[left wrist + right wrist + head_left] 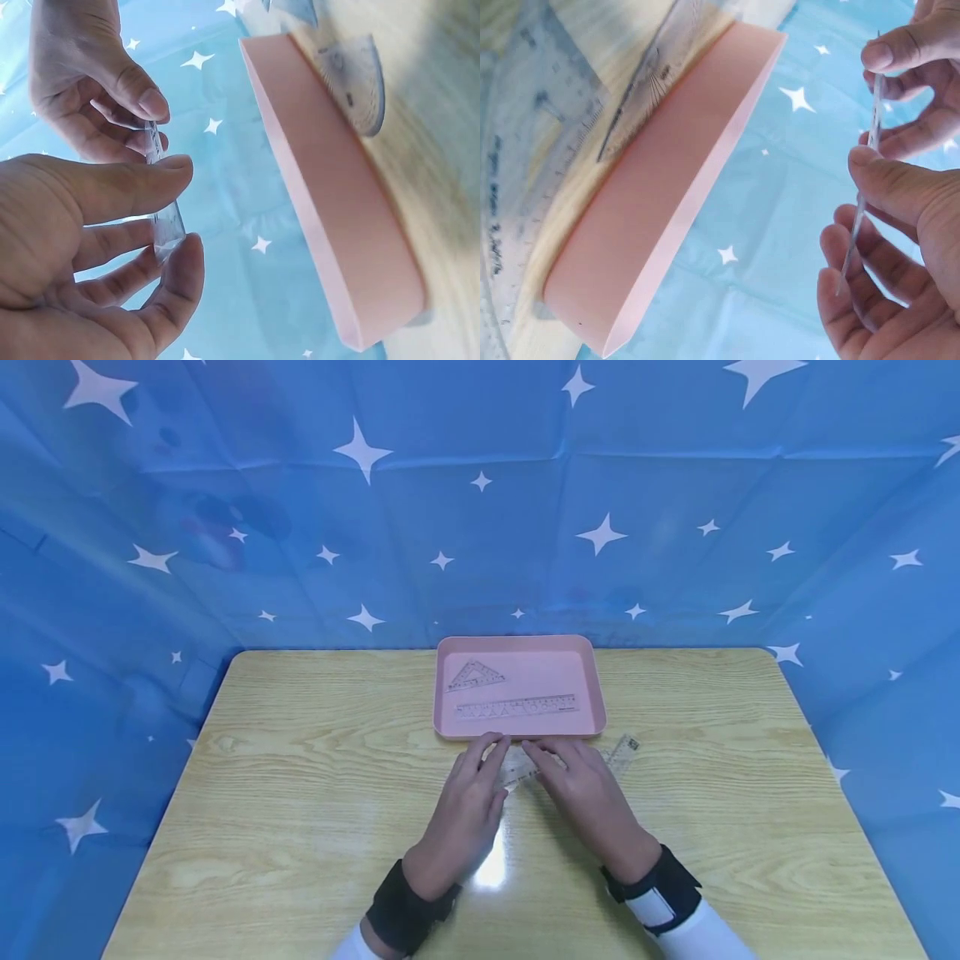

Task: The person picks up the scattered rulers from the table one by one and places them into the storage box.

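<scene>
Both hands pinch one clear plastic measuring piece (pixel 159 191), lifted above the table and seen nearly edge-on in both wrist views. Black print runs along it; its exact shape cannot be told. My left hand (pixel 465 802) grips one end between thumb and fingers. At the other end, my right hand (pixel 588 793) has its thumb on one face and its fingers behind. In front of both hands stands a pink tray (pixel 547 668). Inside it lie a clear set square (pixel 476 676) at the left and a clear ruler (pixel 517 707) along the near side.
Another clear marked piece (pixel 622 754) lies on the wooden table (pixel 300 793) beside the right hand. Against the tray's near wall is a clear rounded protractor (pixel 360 82). A larger set square (pixel 525 150) shows in the right wrist view. Blue star-printed cloth (pixel 480 527) hangs behind.
</scene>
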Demonstrator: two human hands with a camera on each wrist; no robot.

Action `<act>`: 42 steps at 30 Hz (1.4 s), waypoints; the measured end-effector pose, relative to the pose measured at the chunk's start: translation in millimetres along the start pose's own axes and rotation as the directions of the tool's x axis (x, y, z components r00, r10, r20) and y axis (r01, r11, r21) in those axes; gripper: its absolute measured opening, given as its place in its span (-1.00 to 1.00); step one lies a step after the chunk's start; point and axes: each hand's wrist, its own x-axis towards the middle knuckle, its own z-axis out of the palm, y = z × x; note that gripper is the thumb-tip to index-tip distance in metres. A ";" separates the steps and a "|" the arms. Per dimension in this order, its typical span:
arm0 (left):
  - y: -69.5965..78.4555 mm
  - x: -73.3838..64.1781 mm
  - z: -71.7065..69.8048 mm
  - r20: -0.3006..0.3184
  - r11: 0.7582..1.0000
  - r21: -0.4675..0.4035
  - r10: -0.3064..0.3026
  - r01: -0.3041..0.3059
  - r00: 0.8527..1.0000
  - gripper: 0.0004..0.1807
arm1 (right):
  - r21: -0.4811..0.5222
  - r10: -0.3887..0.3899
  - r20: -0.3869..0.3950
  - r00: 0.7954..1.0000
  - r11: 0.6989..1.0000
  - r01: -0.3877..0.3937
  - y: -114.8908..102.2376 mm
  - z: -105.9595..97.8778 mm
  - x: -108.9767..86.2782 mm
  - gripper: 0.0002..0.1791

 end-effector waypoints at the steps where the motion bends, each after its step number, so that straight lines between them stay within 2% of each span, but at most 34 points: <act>1: -0.3 0.9 -1.2 -0.004 1.000 0.007 0.009 -0.009 1.000 -0.20 | -0.002 0.001 -0.002 1.000 1.000 -0.001 0.3 -0.5 1.6 -0.41; 5: -2.5 8.2 -7.3 -0.010 0.999 0.042 0.034 -0.033 0.999 -0.24 | -0.018 -0.001 -0.021 1.000 1.000 0.001 2.3 -2.8 7.8 -0.37; 22: -17.3 48.7 -28.0 0.010 0.981 0.168 0.093 -0.093 0.996 -0.38 | 0.025 -0.033 -0.024 0.999 0.999 0.033 23.4 -5.0 46.7 -0.56; 27: -23.9 61.2 -31.3 0.053 0.974 0.204 0.085 -0.094 0.995 -0.40 | 0.019 -0.027 0.021 0.999 0.999 0.026 30.7 -2.9 58.0 -0.58; 34: -33.8 85.0 -37.8 0.116 0.980 0.173 0.078 -0.097 0.990 -0.36 | 0.022 -0.030 0.077 0.997 0.999 0.028 44.2 -1.9 77.3 -0.60; 38: -39.9 98.7 -40.1 0.149 0.984 0.168 0.036 -0.061 0.988 -0.35 | 0.017 0.011 0.116 0.993 1.000 -0.013 50.9 -0.7 86.5 -0.62; 42: -45.4 106.2 -41.9 0.170 0.987 0.156 0.008 -0.035 0.985 -0.33 | 0.017 0.044 0.153 0.987 0.999 -0.047 55.7 1.7 93.8 -0.63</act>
